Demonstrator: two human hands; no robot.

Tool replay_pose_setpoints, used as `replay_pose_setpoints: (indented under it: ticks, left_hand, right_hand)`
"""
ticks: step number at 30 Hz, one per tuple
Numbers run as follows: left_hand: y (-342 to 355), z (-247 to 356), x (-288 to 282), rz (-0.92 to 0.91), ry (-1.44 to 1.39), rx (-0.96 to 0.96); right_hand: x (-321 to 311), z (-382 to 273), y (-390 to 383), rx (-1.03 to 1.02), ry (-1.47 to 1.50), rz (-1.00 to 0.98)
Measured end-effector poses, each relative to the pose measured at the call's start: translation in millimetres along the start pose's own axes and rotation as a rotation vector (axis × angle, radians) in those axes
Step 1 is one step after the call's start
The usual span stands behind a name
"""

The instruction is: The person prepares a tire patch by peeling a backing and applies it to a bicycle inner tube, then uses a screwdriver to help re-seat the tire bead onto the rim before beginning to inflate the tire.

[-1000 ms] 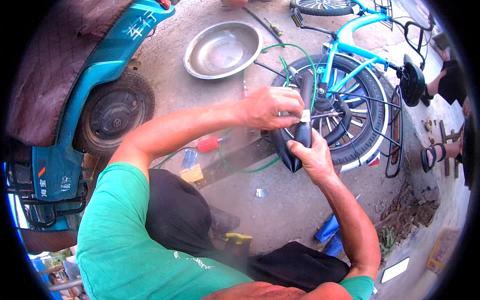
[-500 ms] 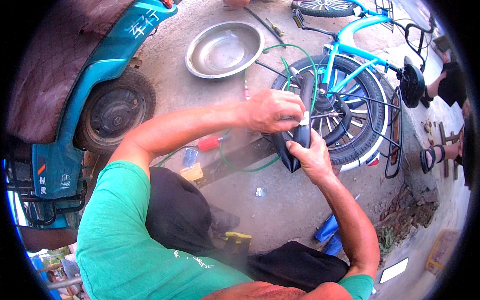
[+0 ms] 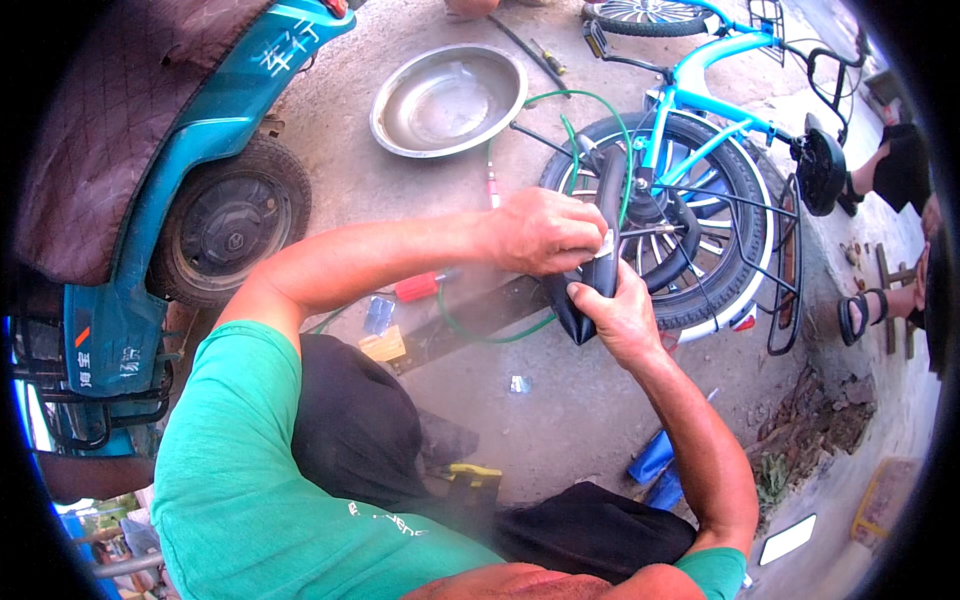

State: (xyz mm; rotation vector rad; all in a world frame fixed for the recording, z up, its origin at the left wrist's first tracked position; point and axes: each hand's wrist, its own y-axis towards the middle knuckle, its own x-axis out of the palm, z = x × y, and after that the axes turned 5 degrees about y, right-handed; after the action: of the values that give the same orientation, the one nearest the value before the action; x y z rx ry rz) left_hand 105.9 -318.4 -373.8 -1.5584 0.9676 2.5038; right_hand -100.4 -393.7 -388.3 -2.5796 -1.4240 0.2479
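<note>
My left hand (image 3: 545, 232) is closed over a small pale patch (image 3: 604, 240) on a black inner tube (image 3: 605, 180), its fingertips pressed at the patch. Just below, my right hand (image 3: 620, 310) grips the folded end of the same tube, thumb on top. The tube is held over the rear wheel (image 3: 720, 260) of a bright blue bicycle (image 3: 700, 75) lying on its side. A green hose (image 3: 625, 145) loops round beside the tube.
Around lie a steel basin (image 3: 450, 100), red-handled tool (image 3: 417, 288), yellow card (image 3: 382, 345), foil bits (image 3: 520, 384), a rod (image 3: 530, 55), blue cylinders (image 3: 655, 460) and white rectangle (image 3: 788, 540). A teal scooter (image 3: 180, 170) stands left; another person's sandaled foot (image 3: 870, 310) is right.
My left hand has shifted slightly downward over the pale patch, its fingertips now covering more of it. My right hand stays about where it was on the tube.
</note>
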Motion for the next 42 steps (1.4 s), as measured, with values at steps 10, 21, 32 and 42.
replay_pose_setpoints:
  ticks: [10,21,32,42]
  left_hand:
    - [-10,5,1,0.083,-0.274,-0.342]
    - [7,-2,13,-0.228,-1.108,-1.172]
    - [7,0,55,-0.034,-1.448,-1.099]
    - [15,-2,62,0.045,-1.184,-1.148]
  right_hand:
    - [1,15,-1,-0.059,0.037,0.052]
    - [4,11,-1,-0.064,0.075,0.02]
    - [7,20,0,-0.09,-0.002,0.058]
    - [3,8,-2,-0.093,-0.027,0.038]
